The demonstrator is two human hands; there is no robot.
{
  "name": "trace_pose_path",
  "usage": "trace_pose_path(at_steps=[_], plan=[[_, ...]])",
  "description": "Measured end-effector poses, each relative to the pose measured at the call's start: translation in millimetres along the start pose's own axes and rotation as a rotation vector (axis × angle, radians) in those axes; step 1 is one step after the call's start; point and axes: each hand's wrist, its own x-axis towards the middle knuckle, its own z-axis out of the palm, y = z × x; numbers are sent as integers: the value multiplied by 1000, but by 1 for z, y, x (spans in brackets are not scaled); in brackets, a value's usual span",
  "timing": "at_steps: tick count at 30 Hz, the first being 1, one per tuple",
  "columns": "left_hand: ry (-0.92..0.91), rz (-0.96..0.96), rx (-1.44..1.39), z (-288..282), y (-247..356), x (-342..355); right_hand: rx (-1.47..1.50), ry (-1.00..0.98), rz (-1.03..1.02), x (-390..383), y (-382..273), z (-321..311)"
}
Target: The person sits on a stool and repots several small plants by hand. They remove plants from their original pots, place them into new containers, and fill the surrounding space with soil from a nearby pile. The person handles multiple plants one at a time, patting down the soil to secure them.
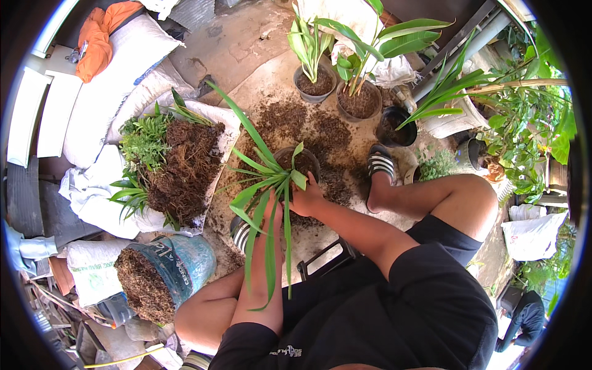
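Observation:
A green plant with long strap-like leaves (271, 171) stands in or over a dark round pot of soil (306, 161), its leaves drooping towards me. Beneath the leaves, my left hand (272, 211) is at the near side of the plant's base; its fingers are mostly hidden. Coming in from the right, my right hand (305, 200) closes at the base of the leaves beside the pot, with one finger raised by a short leaf. The stem and roots between my hands cannot be seen. Loose dark soil (333, 142) lies scattered around the pot.
At left, a white sack (213, 185) carries uprooted plants with a brown root mass (182, 166). A blue bucket (191, 265) lies tipped with brown fibrous material. Potted plants (314, 86) (359, 102) and a black pot (394, 127) stand at the back right. My sandalled foot (381, 172) is nearby.

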Motion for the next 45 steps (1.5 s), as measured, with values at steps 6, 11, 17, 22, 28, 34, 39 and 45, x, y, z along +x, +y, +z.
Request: trace_pose_path(at_steps=[6, 11, 17, 22, 28, 34, 39, 45], plan=[[1, 145, -316, -18, -35, 23, -77, -143, -5, 8, -7, -27], [-9, 20, -53, 7, -18, 21, -441, -22, -15, 24, 62, -38], [134, 200, 385, -9, -43, 45, -447, -246, -57, 12, 38, -86], [156, 209, 374, 0, -59, 43, -682, -94, -236, 43, 53, -84], [193, 394, 239, -7, -52, 35, -704, -192, -426, 80, 74, -87], [54, 367, 87, -9, -24, 28, -910, -119, -754, 86, 65, -127], [15, 339, -76, -4, -57, 30, -777, -214, -768, 105, 75, -108], [-3, 282, -338, -11, -60, 43, -1012, -124, -864, 131, 63, -106]])
